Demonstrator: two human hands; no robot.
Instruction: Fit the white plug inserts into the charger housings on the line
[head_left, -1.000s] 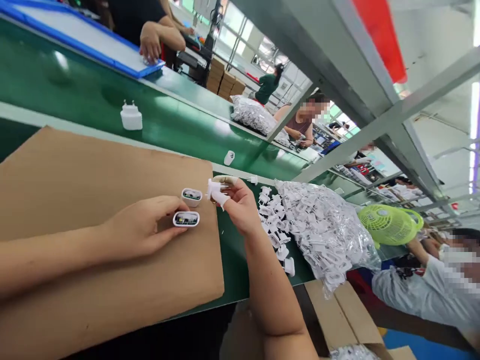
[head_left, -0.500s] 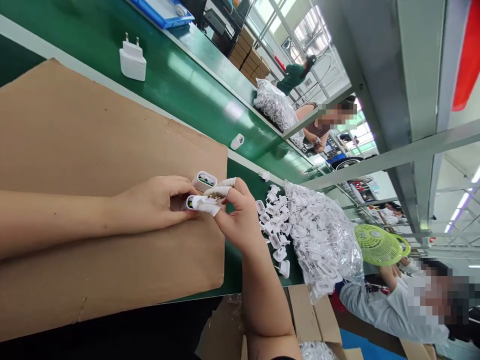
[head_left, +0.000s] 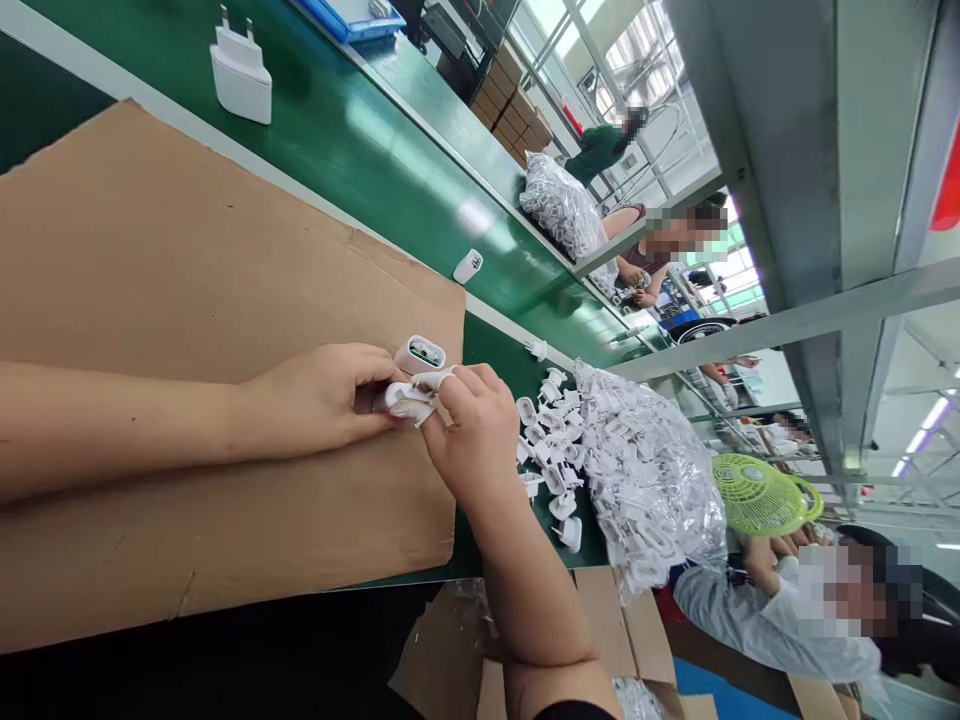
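My left hand (head_left: pixel 341 395) is closed round the lower part of a white charger (head_left: pixel 397 394), above the cardboard. My right hand (head_left: pixel 476 425), with white covers on its fingertips, pinches the charger's end from the right. The fingers hide much of that end, so I cannot tell whether a separate cap is on it. Just behind the hands, a second white charger housing (head_left: pixel 420 354) has its open end showing a green circuit board. Right of my right hand lies a pile of loose white plug caps (head_left: pixel 551 440) with pins.
A brown cardboard sheet (head_left: pixel 225 290) covers the near bench. Past it, a green conveyor belt (head_left: pixel 360 170) carries a pinned charger (head_left: pixel 241 75) and a smaller white one (head_left: pixel 468 266). To the right are a clear bag of white parts (head_left: pixel 645 470), a green fan (head_left: pixel 761 495) and a co-worker (head_left: pixel 780 610).
My right fingers have shifted on the charger's end, and its opening, visible before, is now covered. The chargers on the belt have moved up and left relative to the cardboard.
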